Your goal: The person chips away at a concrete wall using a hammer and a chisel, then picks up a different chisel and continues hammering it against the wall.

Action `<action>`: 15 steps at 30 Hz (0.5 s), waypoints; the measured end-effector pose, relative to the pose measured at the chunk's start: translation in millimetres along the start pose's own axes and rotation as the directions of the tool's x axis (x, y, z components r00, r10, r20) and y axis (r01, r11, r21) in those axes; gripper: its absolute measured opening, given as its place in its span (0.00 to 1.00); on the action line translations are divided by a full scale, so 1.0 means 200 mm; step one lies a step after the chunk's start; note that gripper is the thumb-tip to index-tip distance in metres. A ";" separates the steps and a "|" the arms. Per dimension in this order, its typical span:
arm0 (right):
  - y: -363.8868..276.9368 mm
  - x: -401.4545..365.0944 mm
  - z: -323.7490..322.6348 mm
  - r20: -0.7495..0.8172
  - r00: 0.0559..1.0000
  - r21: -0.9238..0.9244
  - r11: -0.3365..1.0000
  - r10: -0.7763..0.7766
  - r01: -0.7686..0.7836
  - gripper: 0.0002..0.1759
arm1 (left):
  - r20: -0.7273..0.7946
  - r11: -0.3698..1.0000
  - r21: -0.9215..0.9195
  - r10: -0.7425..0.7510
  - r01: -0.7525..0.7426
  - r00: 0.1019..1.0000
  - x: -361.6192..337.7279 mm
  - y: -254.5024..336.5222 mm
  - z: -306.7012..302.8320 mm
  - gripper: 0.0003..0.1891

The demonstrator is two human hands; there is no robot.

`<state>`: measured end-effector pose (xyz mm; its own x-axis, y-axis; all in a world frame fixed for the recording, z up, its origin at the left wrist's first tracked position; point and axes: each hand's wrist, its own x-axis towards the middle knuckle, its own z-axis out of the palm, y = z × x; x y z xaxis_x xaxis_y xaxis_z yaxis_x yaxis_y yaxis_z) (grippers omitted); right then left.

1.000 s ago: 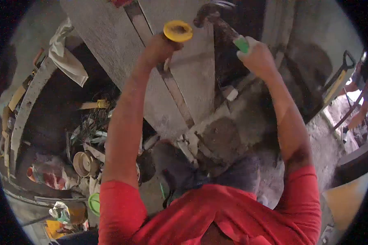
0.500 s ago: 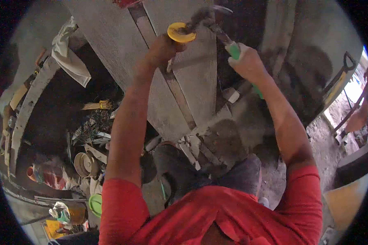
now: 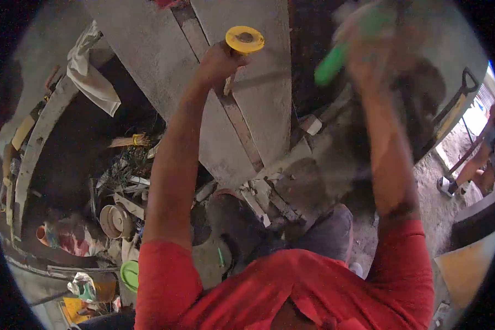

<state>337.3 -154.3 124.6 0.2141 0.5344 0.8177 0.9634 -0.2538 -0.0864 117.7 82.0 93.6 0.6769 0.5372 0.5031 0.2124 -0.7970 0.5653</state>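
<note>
My left hand (image 3: 221,61) is closed around a chisel (image 3: 245,38) with a round yellow hand guard on top. A short length of its shaft shows below my fist, over the dark strip (image 3: 239,124) between two grey concrete surfaces (image 3: 258,82). Up and to the right, my right hand (image 3: 368,58) is blurred by motion and wrapped around the green handle of a hammer (image 3: 331,65). The hammer's head cannot be made out in the blur. The two hands are well apart, and the hammer is not touching the chisel.
Broken rubble (image 3: 264,201) lies by my feet. At left are a white cloth (image 3: 91,82), a bundle of sticks (image 3: 129,141), a round tan container (image 3: 115,221) and a green lid (image 3: 130,276). A shovel handle (image 3: 467,82) leans at right, near part of another person (image 3: 481,159).
My right hand has swung the hammer up and to the right, away from the chisel's yellow guard. My left hand and the chisel stay in nearly the same place.
</note>
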 end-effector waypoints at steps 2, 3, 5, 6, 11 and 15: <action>-0.13 -0.16 0.14 0.273 0.960 0.291 0.947 0.055 -0.137 0.18 | 0.011 0.999 0.031 0.032 -0.032 0.999 0.00 0.06 -0.02 0.21; -0.08 -0.16 0.20 0.230 0.973 0.282 0.956 0.012 -0.079 0.22 | 0.039 0.997 0.064 0.039 -0.041 0.998 -0.03 0.06 -0.02 0.22; 0.04 -0.17 0.14 0.187 0.982 0.237 0.969 0.024 -0.069 0.21 | 0.016 0.993 0.051 0.104 -0.105 0.994 -0.04 0.09 -0.01 0.22; 0.05 -0.15 0.07 0.150 0.988 0.197 0.978 0.034 -0.063 0.21 | -0.005 0.986 0.043 0.160 -0.160 0.987 -0.04 0.10 -0.01 0.21; 0.15 0.11 -0.38 -0.070 0.963 0.233 0.943 0.262 -0.239 0.19 | 0.008 0.994 0.002 0.113 -0.113 0.994 0.00 0.00 0.01 0.21; 0.11 0.13 -0.23 -0.051 0.989 0.098 0.987 0.136 -0.130 0.19 | -0.002 0.990 -0.123 0.070 -0.070 0.998 -0.02 0.02 0.00 0.19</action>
<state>356.5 -182.7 171.0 0.3344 0.4532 0.8263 0.9384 -0.2409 -0.2477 115.6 77.0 93.3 0.6887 0.4804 0.5430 0.0762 -0.7928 0.6046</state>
